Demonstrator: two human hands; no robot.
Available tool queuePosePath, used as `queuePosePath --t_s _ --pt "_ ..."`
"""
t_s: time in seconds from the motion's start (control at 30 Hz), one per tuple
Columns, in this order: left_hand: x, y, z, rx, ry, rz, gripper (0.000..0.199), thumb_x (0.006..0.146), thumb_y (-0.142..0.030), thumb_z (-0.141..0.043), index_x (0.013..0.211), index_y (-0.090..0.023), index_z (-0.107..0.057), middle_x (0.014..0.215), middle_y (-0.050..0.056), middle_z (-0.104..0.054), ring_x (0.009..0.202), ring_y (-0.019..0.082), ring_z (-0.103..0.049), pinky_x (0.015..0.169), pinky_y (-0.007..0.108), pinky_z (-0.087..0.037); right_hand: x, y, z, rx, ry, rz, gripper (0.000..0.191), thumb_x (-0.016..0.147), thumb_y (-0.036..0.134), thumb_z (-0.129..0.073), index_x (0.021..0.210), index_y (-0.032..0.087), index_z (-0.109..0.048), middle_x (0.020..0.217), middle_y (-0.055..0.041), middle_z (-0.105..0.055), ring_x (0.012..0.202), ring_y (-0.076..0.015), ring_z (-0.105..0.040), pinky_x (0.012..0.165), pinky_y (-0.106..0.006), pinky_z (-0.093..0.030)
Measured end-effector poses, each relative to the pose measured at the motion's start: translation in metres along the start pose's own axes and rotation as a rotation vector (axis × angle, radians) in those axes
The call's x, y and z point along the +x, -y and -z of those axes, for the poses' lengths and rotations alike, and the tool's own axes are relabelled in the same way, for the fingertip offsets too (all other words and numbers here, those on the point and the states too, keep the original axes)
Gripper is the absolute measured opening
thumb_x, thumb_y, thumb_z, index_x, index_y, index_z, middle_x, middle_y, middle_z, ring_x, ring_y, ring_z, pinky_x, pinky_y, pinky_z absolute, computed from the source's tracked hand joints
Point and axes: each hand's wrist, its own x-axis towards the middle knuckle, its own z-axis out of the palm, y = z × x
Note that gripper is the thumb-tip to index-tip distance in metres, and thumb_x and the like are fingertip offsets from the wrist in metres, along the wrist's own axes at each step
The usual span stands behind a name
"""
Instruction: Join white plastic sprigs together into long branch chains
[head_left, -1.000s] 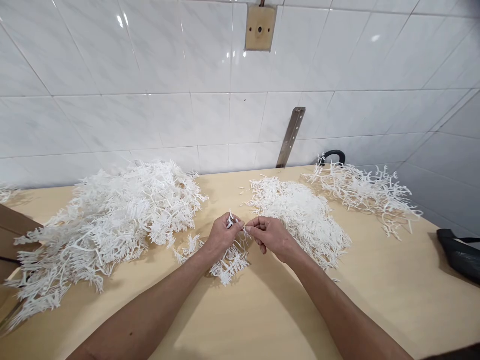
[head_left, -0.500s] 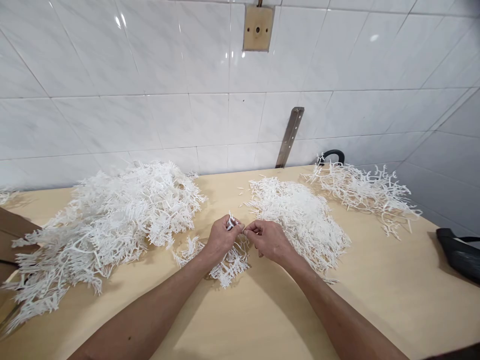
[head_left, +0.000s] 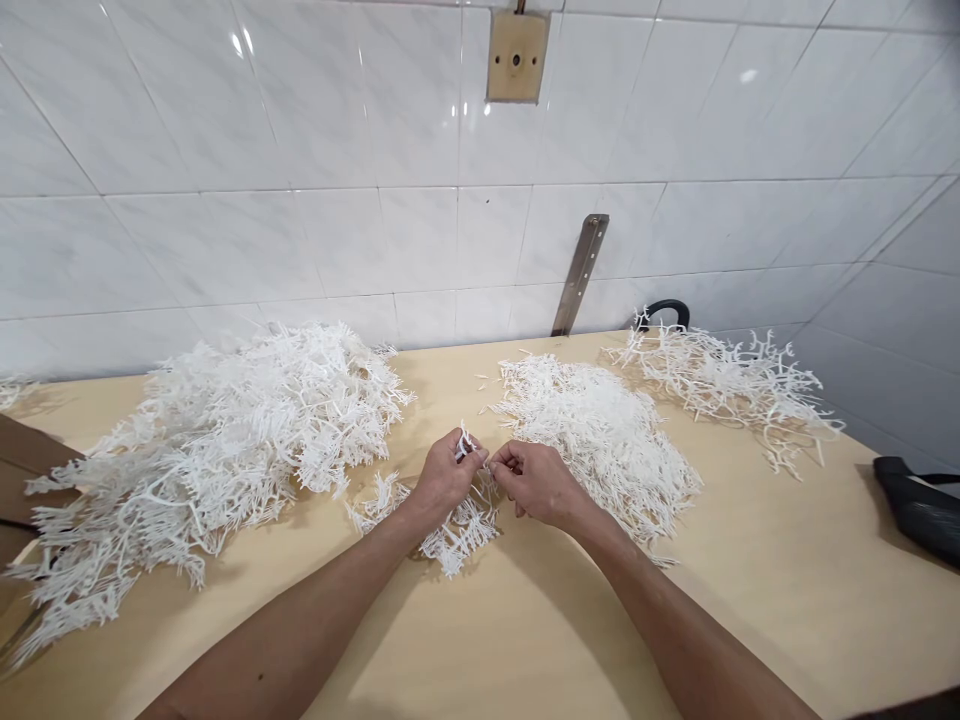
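My left hand (head_left: 448, 480) is closed round a white branching plastic sprue (head_left: 464, 440), whose upper arms poke out above the fingers. Close beside it, my right hand (head_left: 534, 482) pinches at the sprue's edge with thumb and forefinger; the tiny part between those fingertips is too small to make out. Below the hands lies a small heap of white sprue pieces (head_left: 457, 540), partly covered by my left wrist. Just right of my right hand spreads a pile of short, thin loose white pieces (head_left: 600, 440).
A large tangled pile of white sprues (head_left: 247, 430) covers the table's left side, against a brown cardboard box (head_left: 30, 470). Barer branched runners (head_left: 727, 375) lie at the back right. A metal strip (head_left: 581, 275) leans on the tiled wall. A black object (head_left: 919, 510) sits far right.
Both hands stay in nearly the same place. My right fingertips have shifted very slightly to the right, and the sprue in my left hand has tilted a little.
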Motion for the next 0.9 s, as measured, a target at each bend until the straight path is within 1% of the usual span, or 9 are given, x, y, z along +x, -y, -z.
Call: queuePosePath --t_s 0.17,0.4,0.53,0.6,0.7,0.73,0.83,0.9 --pt "0.000 0.002 0.000 -0.026 0.057 0.016 0.012 0.076 -0.028 -0.063 0.074 -0.018 -0.056 0.062 -0.004 -0.051 0.059 0.012 -0.046 0.059 0.024 -0.036 0.001 -0.001 -0.001 0.011 0.042 -0.005 0.011 0.082 0.024 -0.053 0.076 0.019 -0.060 0.061 0.0034 -0.062 0.038 -0.0109 -0.061 0.035 -0.018 -0.044" --pt "0.001 0.001 0.002 -0.139 0.084 0.096 0.019 0.073 -0.032 -0.066 0.076 -0.018 -0.054 0.060 -0.005 -0.050 0.056 0.011 -0.044 0.056 0.023 -0.035 0.001 -0.003 0.004 0.120 0.139 -0.012 0.013 0.085 0.029 -0.052 0.080 0.019 -0.058 0.058 0.0042 -0.062 0.041 -0.0112 -0.061 0.038 -0.018 -0.043" --pt "0.001 -0.002 0.003 -0.156 0.097 0.098 0.021 0.071 -0.032 -0.068 0.075 -0.017 -0.053 0.060 -0.005 -0.049 0.056 0.010 -0.042 0.056 0.023 -0.034 0.001 -0.001 0.003 0.065 0.132 -0.022 0.013 0.087 0.029 -0.050 0.082 0.020 -0.058 0.058 0.0043 -0.062 0.041 -0.0123 -0.060 0.041 -0.020 -0.042" --pt "0.000 -0.005 0.004 -0.146 0.102 0.103 0.022 0.070 -0.031 -0.069 0.074 -0.017 -0.053 0.060 -0.005 -0.049 0.056 0.010 -0.043 0.055 0.022 -0.035 0.002 0.000 -0.001 -0.053 0.070 0.017 0.013 0.087 0.026 -0.050 0.081 0.020 -0.059 0.061 0.0027 -0.063 0.045 -0.0124 -0.060 0.045 -0.022 -0.042" --pt "-0.001 -0.006 0.004 -0.119 0.113 0.091 0.022 0.072 -0.033 -0.068 0.075 -0.017 -0.053 0.059 -0.005 -0.050 0.054 0.009 -0.043 0.054 0.022 -0.034 0.004 -0.001 -0.004 -0.307 -0.107 0.112 0.015 0.086 0.017 -0.049 0.075 0.018 -0.059 0.067 -0.0014 -0.065 0.059 -0.0146 -0.061 0.056 -0.024 -0.040" --pt "-0.001 -0.006 0.003 -0.116 0.112 0.083 0.023 0.073 -0.034 -0.068 0.076 -0.017 -0.053 0.059 -0.005 -0.049 0.053 0.009 -0.042 0.053 0.021 -0.034 0.005 -0.002 -0.003 -0.358 -0.158 0.122 0.015 0.085 0.016 -0.049 0.074 0.018 -0.060 0.068 -0.0023 -0.065 0.063 -0.0155 -0.060 0.058 -0.025 -0.040" --pt "-0.001 -0.004 0.003 -0.146 0.095 0.086 0.025 0.074 -0.037 -0.069 0.077 -0.018 -0.054 0.056 -0.007 -0.048 0.048 0.008 -0.041 0.050 0.021 -0.033 0.008 -0.008 0.003 -0.383 -0.267 0.086 0.013 0.085 0.017 -0.051 0.077 0.019 -0.061 0.071 -0.0023 -0.067 0.066 -0.0169 -0.059 0.062 -0.027 -0.039" --pt "0.000 -0.002 0.003 -0.193 0.079 0.123 0.027 0.073 -0.039 -0.070 0.079 -0.018 -0.055 0.059 -0.006 -0.051 0.048 0.008 -0.045 0.048 0.021 -0.034 0.010 -0.013 0.010 -0.391 -0.354 0.057 0.010 0.084 0.018 -0.052 0.078 0.019 -0.060 0.072 -0.0021 -0.067 0.067 -0.0174 -0.059 0.063 -0.027 -0.039"
